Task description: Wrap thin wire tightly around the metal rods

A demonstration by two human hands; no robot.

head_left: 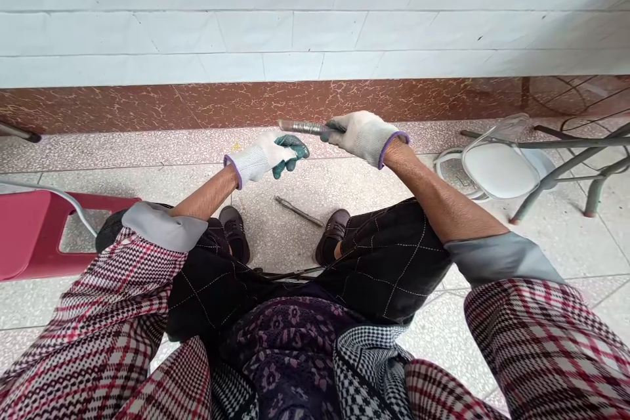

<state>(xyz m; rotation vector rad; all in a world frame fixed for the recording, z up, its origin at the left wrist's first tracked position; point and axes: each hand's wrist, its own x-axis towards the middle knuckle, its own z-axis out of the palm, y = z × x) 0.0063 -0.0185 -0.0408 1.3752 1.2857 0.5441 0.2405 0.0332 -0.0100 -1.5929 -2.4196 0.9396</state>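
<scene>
My right hand (361,134), in a white knit glove with dark fingertips and a purple cuff, grips a short brush-like tool (306,126). Silvery wire seems to be wound around its middle, and its brownish tip points left. Just left of and below that tip is my left hand (275,154), gloved in white with dirty green fingertips. Its fingers are curled; whatever they may hold is hidden. On the floor between my shoes lies a slim grey rod-like tool (298,211), touched by neither hand.
A white tiled wall (315,29) with a reddish-brown base strip (246,105) runs ahead. To the left stands a red plastic stool (86,262). At right are a metal-legged frame (561,174), a white round object (502,167) and looped pale tubing (450,156).
</scene>
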